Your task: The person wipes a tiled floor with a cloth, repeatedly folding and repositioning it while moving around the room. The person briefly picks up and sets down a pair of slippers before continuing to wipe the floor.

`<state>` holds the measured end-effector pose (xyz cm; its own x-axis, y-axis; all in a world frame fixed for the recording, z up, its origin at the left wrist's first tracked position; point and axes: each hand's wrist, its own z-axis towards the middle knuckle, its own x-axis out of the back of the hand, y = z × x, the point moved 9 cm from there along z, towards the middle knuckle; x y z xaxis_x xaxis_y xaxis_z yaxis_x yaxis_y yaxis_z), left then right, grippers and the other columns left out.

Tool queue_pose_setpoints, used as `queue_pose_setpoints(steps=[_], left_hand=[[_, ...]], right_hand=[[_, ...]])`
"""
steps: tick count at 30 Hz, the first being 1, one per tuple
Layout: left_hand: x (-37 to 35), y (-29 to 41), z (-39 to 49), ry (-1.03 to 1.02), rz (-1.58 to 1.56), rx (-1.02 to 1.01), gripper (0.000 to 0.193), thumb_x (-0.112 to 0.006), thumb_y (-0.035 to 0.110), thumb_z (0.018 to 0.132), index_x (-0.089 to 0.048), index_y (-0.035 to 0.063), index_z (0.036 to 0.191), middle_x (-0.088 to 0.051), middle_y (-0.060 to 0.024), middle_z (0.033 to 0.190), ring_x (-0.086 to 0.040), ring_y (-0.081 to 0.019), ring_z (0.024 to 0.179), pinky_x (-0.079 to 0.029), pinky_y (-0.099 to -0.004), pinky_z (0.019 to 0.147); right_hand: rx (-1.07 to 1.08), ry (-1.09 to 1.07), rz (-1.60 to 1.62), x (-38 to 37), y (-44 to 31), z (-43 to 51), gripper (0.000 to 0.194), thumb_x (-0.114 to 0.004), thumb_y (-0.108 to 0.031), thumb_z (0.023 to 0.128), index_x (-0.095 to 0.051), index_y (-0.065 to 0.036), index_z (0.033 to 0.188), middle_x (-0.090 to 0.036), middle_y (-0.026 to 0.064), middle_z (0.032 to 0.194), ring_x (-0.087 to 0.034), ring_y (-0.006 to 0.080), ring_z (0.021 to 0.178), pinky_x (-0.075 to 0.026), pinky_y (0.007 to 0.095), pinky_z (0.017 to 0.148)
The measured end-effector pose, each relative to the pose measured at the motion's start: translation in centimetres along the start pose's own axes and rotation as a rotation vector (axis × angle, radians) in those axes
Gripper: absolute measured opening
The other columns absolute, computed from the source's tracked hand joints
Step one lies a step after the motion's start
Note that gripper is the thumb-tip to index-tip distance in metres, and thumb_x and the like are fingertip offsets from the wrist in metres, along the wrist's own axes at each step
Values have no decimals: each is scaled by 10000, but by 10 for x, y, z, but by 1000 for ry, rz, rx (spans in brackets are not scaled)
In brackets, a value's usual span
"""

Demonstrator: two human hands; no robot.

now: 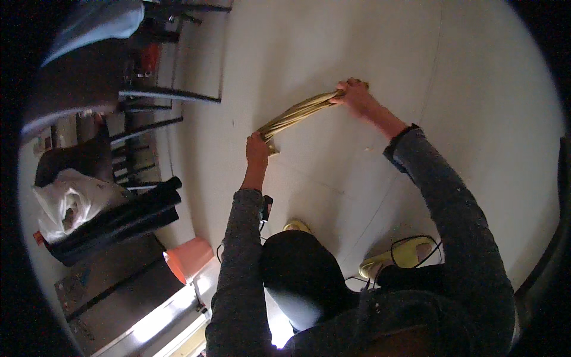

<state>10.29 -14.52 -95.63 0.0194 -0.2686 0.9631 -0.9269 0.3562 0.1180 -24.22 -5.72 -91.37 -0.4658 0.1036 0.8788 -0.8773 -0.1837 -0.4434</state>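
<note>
A length of yellowish-brown cloth (301, 112) is stretched between my two hands, gathered into long folds. My left hand (257, 151) grips its lower end, and a short corner of the fabric sticks out beside the palm. At the upper right, my right hand (354, 96) is closed around the other end. The cloth slants up from left to right above the pale floor (379, 49). What lies inside each fist is hidden by the fingers.
Yellow slippers (397, 259) are on my feet. To the left stand an orange-red bucket (191, 259), a dark roll (120, 218), a white plastic bag (73, 201) and metal-legged chairs (174, 94). Thin black cables (417, 237) hang near my body.
</note>
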Motion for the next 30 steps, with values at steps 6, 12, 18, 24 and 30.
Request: queue_pose_setpoints(steps=[6,12,18,24,30], left_hand=[[-21,-2,-111,64,-112,-113,453,-509,29,812,-452,22,1262,-531,-178,1014,-519,-311,942,-469,-380,823],[45,16,-196,69,-179,-167,563,-647,53,698,-531,122,1245,-469,-152,985,-482,-314,942,-464,-386,813],[158,-78,-112,538,-223,-164,552,-607,6,730,-544,192,1246,-459,-113,993,-497,-282,923,-470,-358,779],[201,-159,12,682,-97,-125,532,-557,-65,723,-586,197,1185,-458,-112,972,-508,-290,912,-493,-373,744],[189,-185,117,703,10,-202,451,-571,-13,738,-605,197,1136,-468,-96,990,-518,-286,949,-508,-384,762]], right_hand=[[114,-42,143,1,-40,-63,335,-645,-73,702,-650,-189,1016,-517,72,973,-464,270,953,-398,380,809],[159,-479,265,27,-120,-76,297,-585,52,745,-646,-112,985,-501,99,950,-480,273,882,-415,377,760],[281,-197,267,61,-178,55,469,-529,120,695,-642,-123,1079,-537,137,896,-508,308,888,-430,404,763],[201,-101,181,7,-195,186,462,-554,112,689,-646,-114,1081,-563,136,853,-549,291,810,-455,382,725],[177,-15,51,-38,-181,227,492,-527,113,697,-631,-130,1112,-564,135,859,-546,276,788,-467,348,693]])
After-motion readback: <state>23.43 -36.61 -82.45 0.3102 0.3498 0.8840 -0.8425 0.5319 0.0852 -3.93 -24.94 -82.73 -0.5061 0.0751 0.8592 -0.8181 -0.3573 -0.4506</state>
